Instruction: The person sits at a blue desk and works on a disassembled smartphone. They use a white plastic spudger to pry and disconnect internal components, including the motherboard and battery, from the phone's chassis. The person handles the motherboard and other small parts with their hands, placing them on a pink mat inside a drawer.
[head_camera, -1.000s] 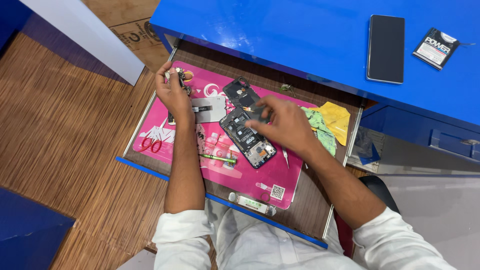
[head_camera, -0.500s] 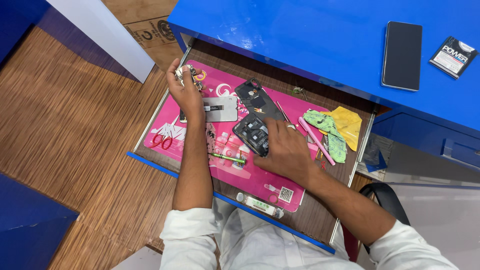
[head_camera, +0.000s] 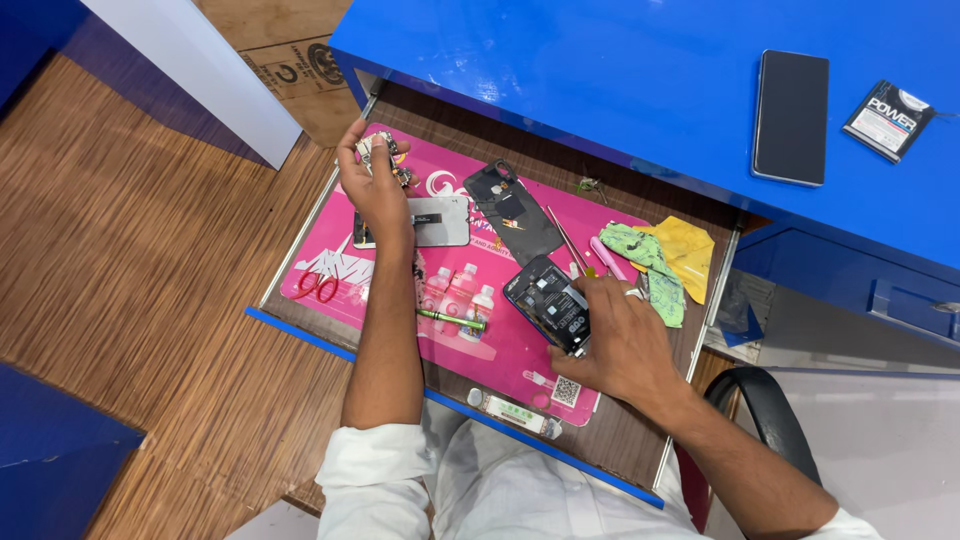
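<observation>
The opened phone (head_camera: 548, 305) lies on the pink mat (head_camera: 330, 272), the right hand (head_camera: 620, 340) curled over its near edge. The left hand (head_camera: 372, 180) pinches small parts (head_camera: 385, 152) at the mat's far corner. The mat sits in a pulled-out drawer (head_camera: 640, 440) under the blue desk (head_camera: 600, 70); wood-grain floor (head_camera: 130, 280) lies to the left.

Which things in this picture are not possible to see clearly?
- Small parts in the left hand, head view: too small to tell, partly hidden by the fingers.
- Opened phone, head view: lower end covered by the right hand.
- Grey plate, head view: left part hidden behind the left wrist.
</observation>
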